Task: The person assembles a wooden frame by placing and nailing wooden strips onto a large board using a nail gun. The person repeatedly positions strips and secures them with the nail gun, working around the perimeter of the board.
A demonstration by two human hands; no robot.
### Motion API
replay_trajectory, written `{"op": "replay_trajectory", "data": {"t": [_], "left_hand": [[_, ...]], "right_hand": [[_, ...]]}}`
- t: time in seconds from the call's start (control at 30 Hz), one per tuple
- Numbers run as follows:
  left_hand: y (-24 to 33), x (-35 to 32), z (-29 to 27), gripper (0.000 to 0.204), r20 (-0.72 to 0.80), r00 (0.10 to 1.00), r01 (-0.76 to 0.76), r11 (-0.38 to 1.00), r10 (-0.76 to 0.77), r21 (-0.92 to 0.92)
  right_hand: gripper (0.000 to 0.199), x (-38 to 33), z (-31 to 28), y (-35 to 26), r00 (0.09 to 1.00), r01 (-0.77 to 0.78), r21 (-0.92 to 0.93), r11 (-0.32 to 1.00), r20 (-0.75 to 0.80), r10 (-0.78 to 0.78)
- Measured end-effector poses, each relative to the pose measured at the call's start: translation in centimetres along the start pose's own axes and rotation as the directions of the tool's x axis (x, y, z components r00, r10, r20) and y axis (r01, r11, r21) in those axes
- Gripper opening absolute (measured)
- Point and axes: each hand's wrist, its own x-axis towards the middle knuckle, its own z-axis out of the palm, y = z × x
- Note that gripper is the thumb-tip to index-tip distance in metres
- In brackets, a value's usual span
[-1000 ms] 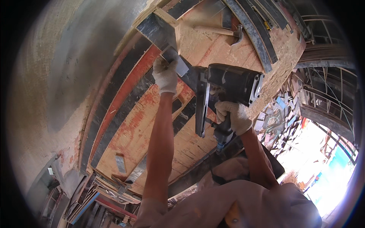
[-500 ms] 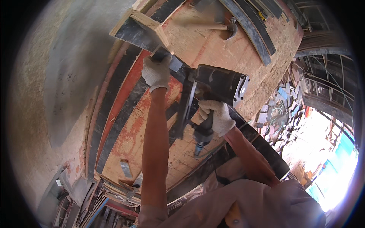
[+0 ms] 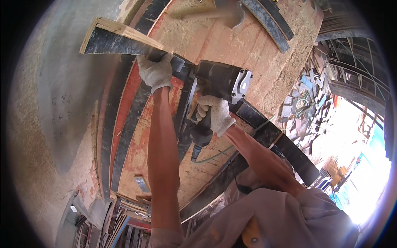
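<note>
Head view, and both gloved hands are kept pretty busy. A chunky black nail gun (image 3: 217, 80) is held by the right hand (image 3: 216, 112), with the grip wrapped snugly around the handle. Judging by the bulk of that body, the handle is probably grabbed so the weight can be steadied by one hand alone. Its long magazine (image 3: 187, 105) is angled down toward the near side, and a thin green hose (image 3: 219, 154) is hooked up below the handle, trailing off to the right.

A small dark block (image 3: 178, 63) is pinched by the left hand (image 3: 156, 72), just beside the gun's front end. That grip is narrow, though the fingertips are mostly hidden, so exact finger placement can't be told. The block is set at the near end of a dark-faced board (image 3: 111, 43) with pale raw edges, and it's likely being held there so the two don't slide apart. Whether the gun's nose is actually touching the wood can't be made out.

All of it is gathered over the far left part of a dusty wooden bench (image 3: 252, 56). A hammer (image 3: 236, 15), pretty blurred, is left lying beyond the gun, and a curved strip (image 3: 269, 25) is laid to the right of it. On the near side, a small offcut (image 3: 142, 183) is left beside the left forearm.
</note>
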Motion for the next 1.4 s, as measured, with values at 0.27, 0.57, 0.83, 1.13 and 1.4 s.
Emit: {"op": "replay_trajectory", "data": {"t": [0.27, 0.57, 0.83, 1.13, 1.4], "left_hand": [[-0.8, 0.5, 0.0, 0.106, -0.004, 1.0, -0.026, 1.0, 0.026, -0.013], [-1.0, 0.4, 0.2, 0.105, -0.011, 0.992, -0.124, 0.992, 0.124, 0.02], [-1.5, 0.5, 0.1, 0.093, -0.037, 0.991, -0.124, 0.989, 0.128, 0.083], [1.7, 1.2, -4.6, 0.08, 0.117, 0.934, -0.315, 0.932, 0.339, -0.182], [11.3, 3.5, -8.1, 0.047, 0.136, 0.844, -0.35, 0.726, 0.518, -0.592]], "right_hand": [[0.014, -0.1, -0.3, 0.0, 1.0, 0.004, -0.048, 0.999, 0.009, -0.004], [0.014, 0.2, -1.0, -0.2, 0.999, -0.042, -0.101, 0.994, 0.01, 0.043], [0.014, 0.6, -1.5, 0.9, 0.997, -0.069, -0.035, 0.997, 0.021, 0.07], [0.028, -1.0, -1.0, 0.4, 0.979, 0.022, -0.093, 0.995, 0.205, -0.002], [0.028, -0.3, 2.4, 2.0, 0.958, 0.081, -0.191, 0.978, 0.284, -0.024]]}}
